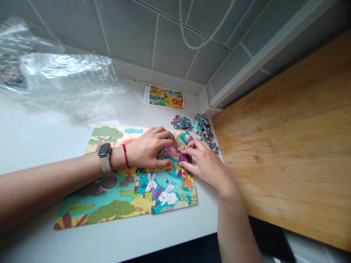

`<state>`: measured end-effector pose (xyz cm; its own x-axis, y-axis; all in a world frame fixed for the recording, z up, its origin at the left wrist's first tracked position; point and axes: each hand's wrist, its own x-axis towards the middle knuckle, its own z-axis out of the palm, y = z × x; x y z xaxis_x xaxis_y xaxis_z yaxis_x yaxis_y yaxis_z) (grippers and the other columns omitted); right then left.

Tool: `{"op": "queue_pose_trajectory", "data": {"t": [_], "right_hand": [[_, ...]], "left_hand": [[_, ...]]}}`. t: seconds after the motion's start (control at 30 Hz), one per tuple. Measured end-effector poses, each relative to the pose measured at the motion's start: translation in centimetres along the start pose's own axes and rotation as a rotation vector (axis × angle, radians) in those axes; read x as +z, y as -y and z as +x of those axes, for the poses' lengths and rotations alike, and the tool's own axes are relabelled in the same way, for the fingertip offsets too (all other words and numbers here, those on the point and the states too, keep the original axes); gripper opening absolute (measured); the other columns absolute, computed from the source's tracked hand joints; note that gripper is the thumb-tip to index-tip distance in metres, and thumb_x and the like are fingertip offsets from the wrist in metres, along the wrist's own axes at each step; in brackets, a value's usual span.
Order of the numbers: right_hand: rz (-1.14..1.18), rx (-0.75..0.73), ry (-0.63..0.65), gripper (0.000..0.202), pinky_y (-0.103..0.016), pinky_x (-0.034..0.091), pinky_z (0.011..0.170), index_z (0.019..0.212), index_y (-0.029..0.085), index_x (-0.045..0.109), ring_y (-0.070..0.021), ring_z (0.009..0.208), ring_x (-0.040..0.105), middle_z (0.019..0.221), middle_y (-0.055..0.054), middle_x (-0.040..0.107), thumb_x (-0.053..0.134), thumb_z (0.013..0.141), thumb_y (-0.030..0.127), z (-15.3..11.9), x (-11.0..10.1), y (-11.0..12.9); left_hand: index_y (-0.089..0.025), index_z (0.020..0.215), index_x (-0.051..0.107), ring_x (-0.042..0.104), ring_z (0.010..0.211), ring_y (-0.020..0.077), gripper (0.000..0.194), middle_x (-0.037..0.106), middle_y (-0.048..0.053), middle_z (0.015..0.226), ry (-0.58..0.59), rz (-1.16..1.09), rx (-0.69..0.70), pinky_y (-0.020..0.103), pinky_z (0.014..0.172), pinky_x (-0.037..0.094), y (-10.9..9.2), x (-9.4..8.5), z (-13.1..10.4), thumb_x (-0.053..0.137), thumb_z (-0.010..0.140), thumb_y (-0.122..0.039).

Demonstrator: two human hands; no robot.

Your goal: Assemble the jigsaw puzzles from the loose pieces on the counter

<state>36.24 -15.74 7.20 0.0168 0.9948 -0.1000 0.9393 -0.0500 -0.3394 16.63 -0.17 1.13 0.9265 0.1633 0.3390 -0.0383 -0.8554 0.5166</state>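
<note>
A jigsaw puzzle of cartoon animals [109, 215] lies on the white counter, with a separate darker teal-and-purple section of joined pieces [167, 197] on top of its right part. My left hand [153, 148] rests over this section, its thumb and fingers apart around pinkish pieces, touching them. From the right, my right hand [204, 160] reaches in, thumb and index finger closed about a purple puzzle piece [185, 158] at the section's right side. The fingers partly hide the pieces beneath, so the exact fit cannot be seen.
Loose puzzle pieces [203, 128] lie heaped behind my right hand, beside a smaller pile [181, 122]. A picture card [163, 96] lies near the tiled wall. Clear plastic bags [74, 73] stand at the back left. A wooden board [287, 138] borders the counter on the right.
</note>
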Motion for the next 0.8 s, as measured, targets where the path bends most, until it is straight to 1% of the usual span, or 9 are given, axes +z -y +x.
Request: {"op": "queue_pose_trajectory", "data": {"t": [0.1,0.17,0.27,0.4,0.53,0.67,0.8], "right_hand": [[-0.006,0.007,0.003,0.028,-0.052,0.056,0.105,0.118,0.027,0.080,-0.0308,0.120,0.064,0.123,-0.009,0.067,0.084,0.090,0.029,0.0,0.0,0.2],[0.003,0.003,-0.004,0.027,-0.052,0.057,0.105,0.117,0.028,0.080,-0.0304,0.119,0.064,0.123,-0.009,0.067,0.084,0.090,0.030,0.0,0.0,0.1],[0.029,-0.013,-0.024,0.027,-0.052,0.057,0.106,0.115,0.030,0.081,-0.0300,0.120,0.065,0.123,-0.008,0.067,0.086,0.089,0.032,0.0,0.1,-0.2],[0.010,-0.016,-0.024,0.028,-0.052,0.057,0.107,0.117,0.029,0.081,-0.0307,0.121,0.064,0.123,-0.009,0.067,0.086,0.089,0.031,0.0,0.1,-0.2],[-0.041,-0.011,-0.023,0.029,-0.056,0.059,0.104,0.119,0.029,0.081,-0.0322,0.119,0.064,0.123,-0.010,0.067,0.084,0.091,0.030,-0.1,0.1,0.2],[-0.075,-0.032,-0.022,0.025,-0.057,0.058,0.103,0.118,0.029,0.081,-0.0325,0.118,0.064,0.124,-0.011,0.067,0.081,0.093,0.030,-0.3,0.1,0.6],[-0.122,-0.012,-0.004,0.025,-0.057,0.058,0.104,0.119,0.026,0.081,-0.0338,0.120,0.062,0.126,-0.012,0.066,0.080,0.094,0.029,-0.4,0.0,1.3]], "left_hand": [[-0.026,0.130,0.067,0.060,0.120,0.0330,0.052,0.066,0.011,0.138,0.035,0.032,0.038,0.048,0.106,0.045,0.1,-0.1,-0.1,0.077,0.088,-0.055],[-0.025,0.134,0.065,0.060,0.122,0.0334,0.056,0.064,0.011,0.141,0.052,0.040,0.061,0.049,0.108,0.045,0.2,-0.2,-0.1,0.078,0.087,-0.054],[-0.025,0.133,0.065,0.061,0.120,0.0327,0.054,0.064,0.012,0.140,0.049,0.032,0.094,0.049,0.107,0.047,0.4,-0.3,-0.1,0.078,0.088,-0.051],[-0.023,0.132,0.066,0.062,0.116,0.0329,0.054,0.065,0.014,0.136,0.017,0.053,0.109,0.048,0.102,0.051,0.6,-0.3,-0.2,0.077,0.088,-0.053],[-0.023,0.133,0.066,0.062,0.114,0.0318,0.055,0.066,0.014,0.133,0.003,0.054,0.112,0.047,0.101,0.052,0.5,-0.2,-0.2,0.077,0.088,-0.052],[-0.024,0.132,0.068,0.063,0.114,0.0311,0.052,0.067,0.013,0.131,-0.020,0.032,0.121,0.046,0.101,0.052,0.5,-0.1,-0.2,0.077,0.087,-0.049],[-0.025,0.130,0.070,0.062,0.114,0.0309,0.050,0.067,0.012,0.130,-0.014,0.027,0.117,0.046,0.101,0.052,0.5,-0.1,-0.2,0.077,0.088,-0.051]]}}
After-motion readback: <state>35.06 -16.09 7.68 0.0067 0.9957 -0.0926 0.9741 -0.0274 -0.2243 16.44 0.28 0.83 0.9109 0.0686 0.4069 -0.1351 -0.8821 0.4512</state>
